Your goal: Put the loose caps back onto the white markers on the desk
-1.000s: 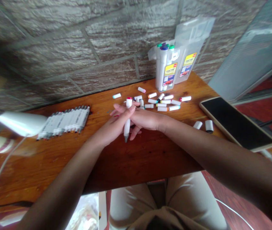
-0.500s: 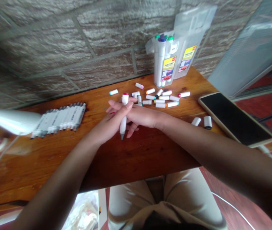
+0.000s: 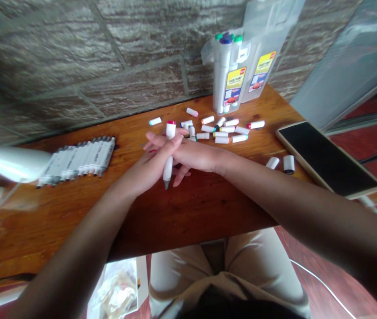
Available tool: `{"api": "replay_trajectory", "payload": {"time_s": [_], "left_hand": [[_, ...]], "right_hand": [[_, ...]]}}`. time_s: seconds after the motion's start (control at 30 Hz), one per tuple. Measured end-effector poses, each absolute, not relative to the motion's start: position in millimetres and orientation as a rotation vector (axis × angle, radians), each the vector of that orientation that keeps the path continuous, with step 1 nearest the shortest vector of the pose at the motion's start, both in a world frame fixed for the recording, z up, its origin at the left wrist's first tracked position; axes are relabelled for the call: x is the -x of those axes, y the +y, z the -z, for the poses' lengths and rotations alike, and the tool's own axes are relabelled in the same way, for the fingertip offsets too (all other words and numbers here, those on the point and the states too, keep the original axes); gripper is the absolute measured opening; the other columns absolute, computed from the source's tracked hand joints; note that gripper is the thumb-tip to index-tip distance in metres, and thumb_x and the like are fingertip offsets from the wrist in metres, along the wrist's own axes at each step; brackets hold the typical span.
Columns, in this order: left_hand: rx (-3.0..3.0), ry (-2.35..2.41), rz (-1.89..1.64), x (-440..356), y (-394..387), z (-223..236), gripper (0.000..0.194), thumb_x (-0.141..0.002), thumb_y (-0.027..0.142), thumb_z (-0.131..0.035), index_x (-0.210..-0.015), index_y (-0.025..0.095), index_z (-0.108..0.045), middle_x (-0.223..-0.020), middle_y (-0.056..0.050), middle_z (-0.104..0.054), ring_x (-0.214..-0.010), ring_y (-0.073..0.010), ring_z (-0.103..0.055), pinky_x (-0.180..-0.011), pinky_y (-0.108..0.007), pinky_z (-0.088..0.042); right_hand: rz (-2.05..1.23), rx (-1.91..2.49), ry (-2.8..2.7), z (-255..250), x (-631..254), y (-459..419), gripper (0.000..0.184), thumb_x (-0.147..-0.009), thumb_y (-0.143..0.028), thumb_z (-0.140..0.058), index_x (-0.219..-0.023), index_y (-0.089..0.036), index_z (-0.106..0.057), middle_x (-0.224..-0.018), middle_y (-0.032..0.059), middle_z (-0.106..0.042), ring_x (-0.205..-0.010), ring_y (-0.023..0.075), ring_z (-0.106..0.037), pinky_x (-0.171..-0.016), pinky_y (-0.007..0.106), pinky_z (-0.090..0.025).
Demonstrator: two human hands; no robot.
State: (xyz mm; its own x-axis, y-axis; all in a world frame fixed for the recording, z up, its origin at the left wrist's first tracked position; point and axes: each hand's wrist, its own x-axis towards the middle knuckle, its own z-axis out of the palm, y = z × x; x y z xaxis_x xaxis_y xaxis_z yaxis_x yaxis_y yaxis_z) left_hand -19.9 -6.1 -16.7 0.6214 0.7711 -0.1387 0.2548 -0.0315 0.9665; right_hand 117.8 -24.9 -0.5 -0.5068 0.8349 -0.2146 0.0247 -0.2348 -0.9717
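My left hand (image 3: 153,166) is closed on a white marker (image 3: 167,166), its thumb lying across the barrel. The marker has a red cap on its upper end and a bare grey tip pointing down at the desk. My right hand (image 3: 195,153) crosses against the left one, its fingers stretched out and apart, partly hidden where the hands overlap. A small red mark shows by the left hand's knuckles. Just beyond the hands, loose marker caps (image 3: 222,140) are scattered on the wooden desk (image 3: 201,212).
Left lies a row of uncapped markers (image 3: 78,157) near a white lamp-like object (image 3: 12,164). Against the stone wall (image 3: 142,57) stands a clear marker case (image 3: 231,79) with several markers. Right are two larger caps (image 3: 288,164) and a phone (image 3: 328,159). An open box (image 3: 142,281) sits below the desk.
The camera view has shifted slightly, so things sit a little higher in the picture. The hands keep the same crossed pose around the marker.
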Motion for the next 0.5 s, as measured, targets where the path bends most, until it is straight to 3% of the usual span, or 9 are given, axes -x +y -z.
{"api": "replay_trajectory", "payload": {"time_s": [0.37, 0.5], "left_hand": [[-1.544, 0.923, -0.497, 20.8, -7.9, 15.1, 0.073, -0.094, 0.069, -0.04, -0.153, 0.025, -0.038, -0.085, -0.005, -0.072, -0.073, -0.0242, -0.072, -0.07, -0.037, -0.058], [-1.577, 0.926, -0.502, 20.7, -7.3, 16.5, 0.073, -0.094, 0.069, -0.039, -0.15, 0.023, -0.042, -0.085, -0.005, -0.072, -0.078, -0.0249, -0.073, -0.073, -0.036, -0.058]], "right_hand": [[-1.771, 1.035, -1.482, 5.7, -118.5, -24.6, 0.058, -0.099, -0.067, -0.03, -0.121, -0.02, -0.055, -0.083, 0.0065, -0.07, -0.065, 0.0156, -0.066, -0.048, 0.021, -0.058], [-1.766, 1.024, -1.492, 5.6, -118.9, -24.0, 0.055, -0.1, -0.064, -0.03, -0.121, -0.02, -0.056, -0.084, 0.006, -0.07, -0.064, 0.0147, -0.066, -0.048, 0.02, -0.058]]}}
